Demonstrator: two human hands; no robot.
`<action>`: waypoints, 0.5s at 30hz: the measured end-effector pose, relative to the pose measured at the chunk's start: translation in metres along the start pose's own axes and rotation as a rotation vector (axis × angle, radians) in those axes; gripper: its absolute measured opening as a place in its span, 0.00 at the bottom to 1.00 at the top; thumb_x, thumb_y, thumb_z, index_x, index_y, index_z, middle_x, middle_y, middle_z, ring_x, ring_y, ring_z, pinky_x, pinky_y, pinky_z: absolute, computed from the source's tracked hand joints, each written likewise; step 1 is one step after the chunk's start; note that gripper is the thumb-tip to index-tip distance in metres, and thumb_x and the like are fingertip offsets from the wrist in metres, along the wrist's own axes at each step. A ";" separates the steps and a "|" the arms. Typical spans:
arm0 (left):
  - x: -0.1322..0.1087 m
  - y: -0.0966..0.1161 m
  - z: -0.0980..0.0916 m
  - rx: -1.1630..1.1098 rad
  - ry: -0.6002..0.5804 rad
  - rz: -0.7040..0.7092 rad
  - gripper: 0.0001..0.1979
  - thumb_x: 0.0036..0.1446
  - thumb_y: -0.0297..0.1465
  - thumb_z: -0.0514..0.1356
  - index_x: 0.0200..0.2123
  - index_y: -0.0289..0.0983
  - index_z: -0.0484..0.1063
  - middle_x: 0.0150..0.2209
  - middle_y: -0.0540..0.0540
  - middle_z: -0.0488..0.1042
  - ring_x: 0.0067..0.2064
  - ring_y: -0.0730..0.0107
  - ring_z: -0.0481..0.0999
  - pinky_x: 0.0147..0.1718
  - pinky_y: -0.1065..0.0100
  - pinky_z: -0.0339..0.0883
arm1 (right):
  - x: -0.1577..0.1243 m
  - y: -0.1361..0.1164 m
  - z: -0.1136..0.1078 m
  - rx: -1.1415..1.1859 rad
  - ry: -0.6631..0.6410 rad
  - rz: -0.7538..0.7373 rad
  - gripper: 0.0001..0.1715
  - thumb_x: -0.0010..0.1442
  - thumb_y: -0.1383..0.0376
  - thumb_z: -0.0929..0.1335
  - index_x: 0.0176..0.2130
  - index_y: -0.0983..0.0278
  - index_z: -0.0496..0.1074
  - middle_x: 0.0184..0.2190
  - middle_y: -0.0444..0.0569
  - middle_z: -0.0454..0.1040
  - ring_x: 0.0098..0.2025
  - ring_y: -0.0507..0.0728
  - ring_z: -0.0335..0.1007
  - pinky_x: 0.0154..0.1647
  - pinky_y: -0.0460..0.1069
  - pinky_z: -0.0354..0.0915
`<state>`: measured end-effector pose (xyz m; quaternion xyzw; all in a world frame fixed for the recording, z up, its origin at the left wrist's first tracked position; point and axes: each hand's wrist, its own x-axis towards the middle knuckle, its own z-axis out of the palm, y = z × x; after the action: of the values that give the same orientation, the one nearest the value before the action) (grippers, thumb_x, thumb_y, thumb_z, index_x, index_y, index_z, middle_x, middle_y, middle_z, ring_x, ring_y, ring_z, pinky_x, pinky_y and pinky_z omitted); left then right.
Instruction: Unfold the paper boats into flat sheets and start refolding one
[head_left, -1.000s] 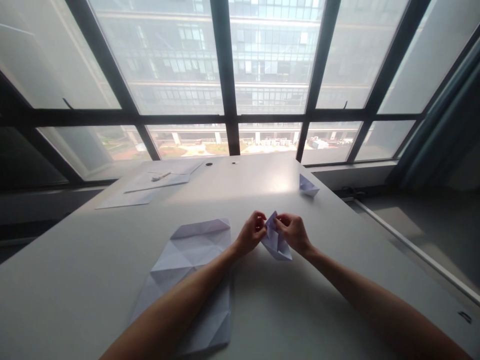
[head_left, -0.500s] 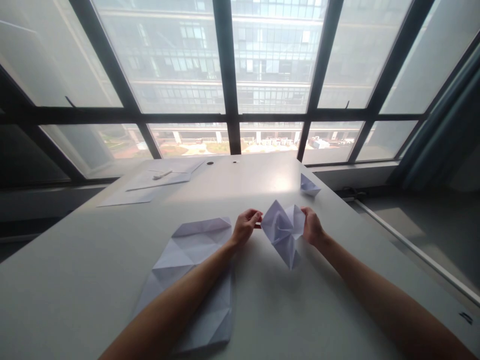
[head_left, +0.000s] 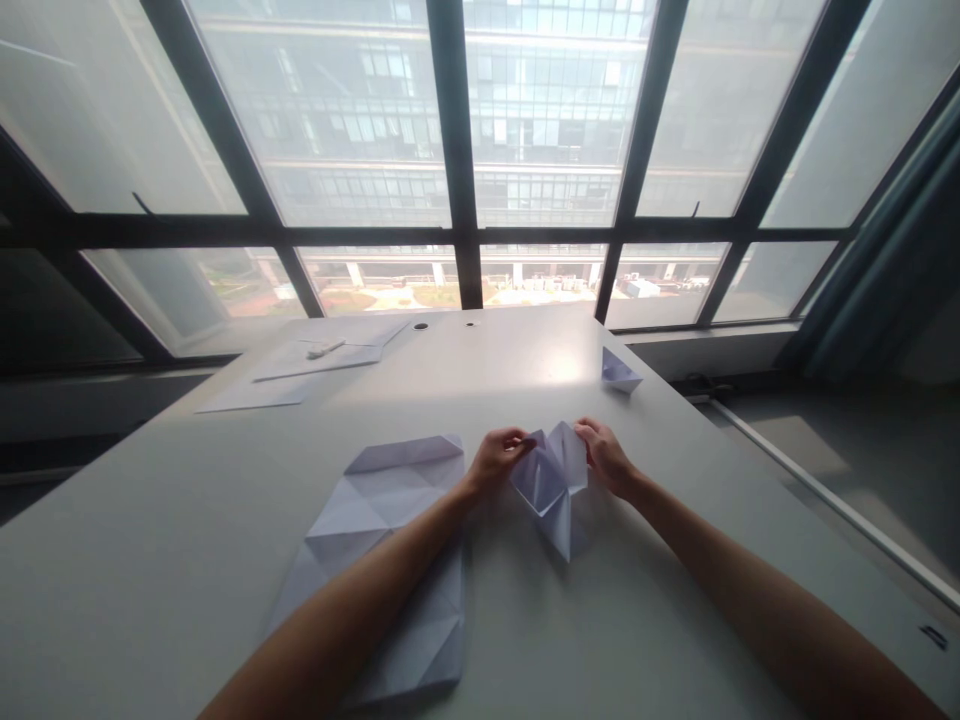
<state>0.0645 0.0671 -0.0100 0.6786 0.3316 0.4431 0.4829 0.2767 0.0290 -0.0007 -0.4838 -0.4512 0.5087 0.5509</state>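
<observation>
A small folded white paper model is held just above the grey table between both hands. My left hand pinches its upper left edge and my right hand pinches its upper right edge. The model is partly spread, with its pointed end down towards me. Under my left forearm lies a large creased white sheet, flat on the table.
A small finished folded paper shape sits at the back right of the table. Flat paper sheets with a white pen-like object lie at the back left. Large windows stand beyond the table's far edge.
The hands first pulled the folded paper apart so it spread wide, then came closer together again; the model now sits lower and narrower between them.
</observation>
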 end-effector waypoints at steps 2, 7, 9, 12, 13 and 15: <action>0.001 0.000 -0.002 -0.009 0.116 -0.007 0.22 0.54 0.48 0.66 0.26 0.34 0.73 0.25 0.48 0.73 0.28 0.70 0.72 0.25 0.72 0.63 | 0.000 0.003 -0.001 -0.071 0.016 -0.019 0.18 0.53 0.51 0.70 0.30 0.62 0.66 0.21 0.38 0.62 0.21 0.50 0.56 0.21 0.45 0.53; 0.003 -0.003 -0.008 -0.220 0.301 -0.081 0.21 0.54 0.49 0.66 0.30 0.36 0.69 0.25 0.51 0.72 0.25 0.72 0.71 0.23 0.73 0.63 | 0.005 0.009 -0.003 -0.147 0.138 -0.050 0.20 0.53 0.48 0.69 0.33 0.61 0.66 0.20 0.38 0.63 0.20 0.51 0.58 0.20 0.46 0.56; 0.004 -0.004 -0.010 -0.280 0.310 -0.115 0.21 0.53 0.49 0.66 0.34 0.36 0.70 0.27 0.50 0.73 0.26 0.71 0.72 0.23 0.73 0.64 | 0.005 0.010 -0.003 -0.157 0.207 -0.063 0.19 0.54 0.48 0.69 0.33 0.61 0.66 0.19 0.38 0.62 0.19 0.51 0.57 0.18 0.46 0.55; 0.005 -0.006 -0.011 -0.303 0.348 -0.119 0.22 0.52 0.49 0.67 0.36 0.36 0.72 0.28 0.49 0.74 0.27 0.70 0.73 0.24 0.73 0.65 | 0.002 0.006 -0.001 -0.106 0.239 -0.036 0.20 0.56 0.48 0.69 0.38 0.61 0.68 0.22 0.41 0.68 0.21 0.52 0.62 0.19 0.46 0.59; 0.005 -0.006 -0.011 -0.307 0.361 -0.119 0.22 0.52 0.49 0.67 0.37 0.36 0.72 0.28 0.49 0.74 0.27 0.70 0.73 0.25 0.72 0.65 | -0.001 0.004 0.000 -0.065 0.201 -0.016 0.21 0.57 0.48 0.70 0.41 0.61 0.69 0.25 0.43 0.71 0.22 0.54 0.66 0.21 0.47 0.62; 0.006 -0.007 -0.012 -0.316 0.383 -0.119 0.23 0.53 0.50 0.66 0.37 0.36 0.71 0.28 0.49 0.74 0.27 0.69 0.73 0.25 0.72 0.65 | -0.006 0.000 0.004 0.010 0.072 0.012 0.26 0.55 0.49 0.72 0.48 0.61 0.68 0.32 0.47 0.77 0.28 0.57 0.73 0.26 0.49 0.68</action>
<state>0.0560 0.0789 -0.0134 0.4776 0.3831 0.5806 0.5367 0.2727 0.0233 -0.0004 -0.5019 -0.4258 0.4963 0.5662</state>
